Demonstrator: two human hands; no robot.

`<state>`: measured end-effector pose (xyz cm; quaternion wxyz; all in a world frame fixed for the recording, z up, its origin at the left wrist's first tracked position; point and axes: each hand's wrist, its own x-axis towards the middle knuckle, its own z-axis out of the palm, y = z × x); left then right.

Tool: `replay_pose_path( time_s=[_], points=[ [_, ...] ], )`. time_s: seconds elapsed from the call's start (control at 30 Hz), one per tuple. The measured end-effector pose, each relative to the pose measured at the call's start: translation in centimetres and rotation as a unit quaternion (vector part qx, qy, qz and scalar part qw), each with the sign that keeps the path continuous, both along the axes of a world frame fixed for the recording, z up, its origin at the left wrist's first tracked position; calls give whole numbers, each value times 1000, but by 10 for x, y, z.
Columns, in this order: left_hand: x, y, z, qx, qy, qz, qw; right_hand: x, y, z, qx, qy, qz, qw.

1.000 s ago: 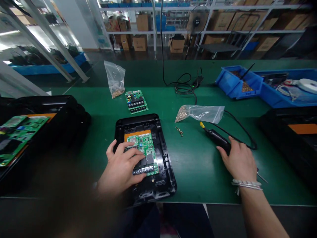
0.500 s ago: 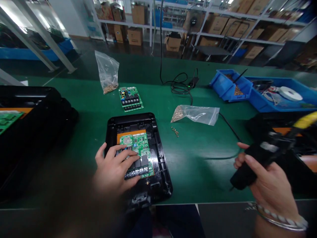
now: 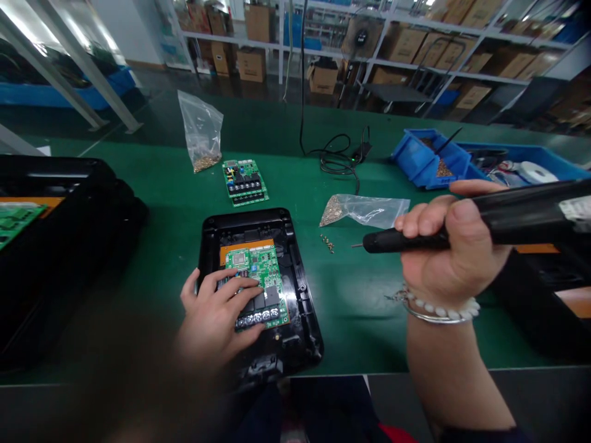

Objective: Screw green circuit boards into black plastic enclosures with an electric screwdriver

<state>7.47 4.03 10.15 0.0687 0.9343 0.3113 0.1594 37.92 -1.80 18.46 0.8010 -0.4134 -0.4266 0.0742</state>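
Black case (image 3: pixel 308 311) nr bench edge (image 3: pixel 344 373), gap to driver (image 3: pixel 521 215) in R hand (image 3: pixel 455 258).

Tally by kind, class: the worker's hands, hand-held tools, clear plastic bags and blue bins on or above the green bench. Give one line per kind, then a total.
Left hand and right hand: 2
Black screwdriver: 1
Clear plastic bags: 2
Blue bins: 2
Total: 7

The tray (image 3: pixel 301 307) is glossy black plastic, the screwdriver (image 3: pixel 530 212) smooth black plastic with a softer sheen. The loose screws (image 3: pixel 327 243) gleam like brassy metal, the nearer bag (image 3: pixel 376 211) is clear plastic (crinkled, with bright streaks), and the tabletop (image 3: pixel 360 307) looks smooth, faintly glossy.
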Motion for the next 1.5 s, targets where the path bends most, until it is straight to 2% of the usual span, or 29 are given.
replay_pose_path(
  time_s=[0.1,0.2,0.3,0.43,0.63,0.93,1.1,1.3,1.4,1.5],
  points=[
    [0,-1,-2,2,1,5,1000,-9,27,5,6,2,18,1000],
    [-1,-1,-2,4,3,2,1000,-9,47,2,4,6,36,999],
    [-1,0,-3,16,-5,-5,1000,-5,63,-12,1,-4,44,999],
    [-1,2,-11,29,-34,-9,999,7,79,-43,-34,-7,46,998],
    [-1,0,-17,-8,-27,12,1000,22,96,-77,-85,29,64,994],
    [0,0,-20,3,-51,12,999,26,102,-93,-102,39,62,992],
    [2,-1,-19,4,-46,16,999,21,97,-81,-84,36,54,994],
    [-2,0,-4,-11,-29,-18,999,-6,73,-38,-14,49,104,993],
    [-4,-2,6,-69,-103,10,992,-28,54,-16,3,88,158,983],
    [-2,-8,16,-186,-191,73,961,-49,38,2,4,140,235,962]
  ],
)
